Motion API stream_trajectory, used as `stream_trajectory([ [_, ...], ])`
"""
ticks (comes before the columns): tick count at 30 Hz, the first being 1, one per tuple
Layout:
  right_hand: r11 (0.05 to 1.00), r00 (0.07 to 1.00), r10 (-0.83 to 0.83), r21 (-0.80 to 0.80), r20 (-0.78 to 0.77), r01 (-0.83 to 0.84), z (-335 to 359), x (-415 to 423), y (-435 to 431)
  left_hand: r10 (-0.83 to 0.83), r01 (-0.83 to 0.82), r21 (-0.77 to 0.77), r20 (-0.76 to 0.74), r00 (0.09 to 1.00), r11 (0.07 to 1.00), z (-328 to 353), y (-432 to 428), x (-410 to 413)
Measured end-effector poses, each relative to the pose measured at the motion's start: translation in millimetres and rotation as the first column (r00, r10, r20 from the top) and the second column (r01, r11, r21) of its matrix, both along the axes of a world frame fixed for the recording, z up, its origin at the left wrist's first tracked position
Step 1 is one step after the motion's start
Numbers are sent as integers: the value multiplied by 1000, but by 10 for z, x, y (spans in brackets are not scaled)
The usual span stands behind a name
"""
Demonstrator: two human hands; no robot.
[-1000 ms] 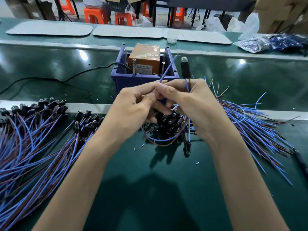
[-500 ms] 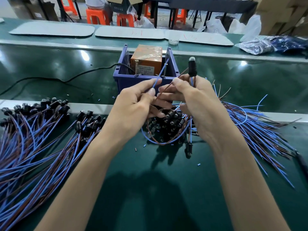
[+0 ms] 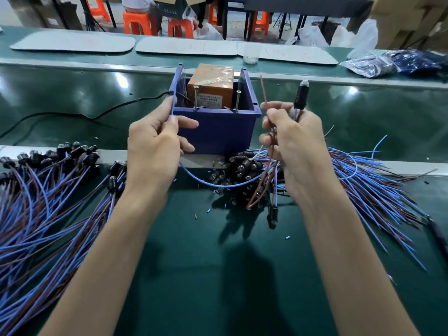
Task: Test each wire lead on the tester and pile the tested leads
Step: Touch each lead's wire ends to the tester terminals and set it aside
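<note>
The tester is an orange box [image 3: 210, 89] in a blue bin [image 3: 218, 132], with two upright screws [image 3: 195, 97] at its near side. My left hand [image 3: 155, 144] pinches the blue wire [image 3: 218, 185] of one lead, its end pointing up in front of the bin's left corner. My right hand [image 3: 294, 141] holds the same lead's brown wire [image 3: 263, 90] upright, together with its black lamp holder [image 3: 300, 95], right of the bin. The blue wire sags in a loop between my hands. A heap of leads [image 3: 244, 173] lies under them.
A big pile of blue and brown leads [image 3: 48, 202] covers the table's left side. More leads [image 3: 368, 185] fan out on the right. A black power cable [image 3: 72, 116] runs left from the bin. Grey mats [image 3: 72, 43] and plastic bags [image 3: 388, 63] lie at the far edge.
My hands have moved apart, from touching in front of the bin to its left and right corners. The lead's blue and brown wires are now spread, one in each hand.
</note>
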State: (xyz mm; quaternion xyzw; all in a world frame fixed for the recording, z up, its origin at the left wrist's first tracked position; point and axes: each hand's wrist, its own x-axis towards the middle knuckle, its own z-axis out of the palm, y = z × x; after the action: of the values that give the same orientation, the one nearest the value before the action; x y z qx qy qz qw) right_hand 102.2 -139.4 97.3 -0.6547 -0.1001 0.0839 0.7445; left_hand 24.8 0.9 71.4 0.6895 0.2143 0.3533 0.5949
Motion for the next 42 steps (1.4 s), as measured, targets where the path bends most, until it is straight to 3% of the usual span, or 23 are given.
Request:
stream_trajectory([
  [5,1000,999,-23,-7,-25,23,17,31,-21,-76,77,6,-30,997,997,-4,-27,14],
  [10,999,999,-36,-3,19,36,-9,23,-44,11,-8,-57,46,999,998,-29,-5,-15],
  [16,996,996,-86,-27,30,87,-56,67,-7,53,-53,-114,-5,999,992,-60,66,10],
  [22,997,997,-75,-9,19,75,-101,108,-13,-90,87,-38,-113,989,996,-116,49,30],
  [34,999,1000,-27,-42,-8,27,-174,139,11,-24,27,18,-133,991,999,-155,75,26],
  [42,989,998,62,-132,-10,-63,-260,166,13,-86,89,16,-130,988,996,-189,28,45],
])
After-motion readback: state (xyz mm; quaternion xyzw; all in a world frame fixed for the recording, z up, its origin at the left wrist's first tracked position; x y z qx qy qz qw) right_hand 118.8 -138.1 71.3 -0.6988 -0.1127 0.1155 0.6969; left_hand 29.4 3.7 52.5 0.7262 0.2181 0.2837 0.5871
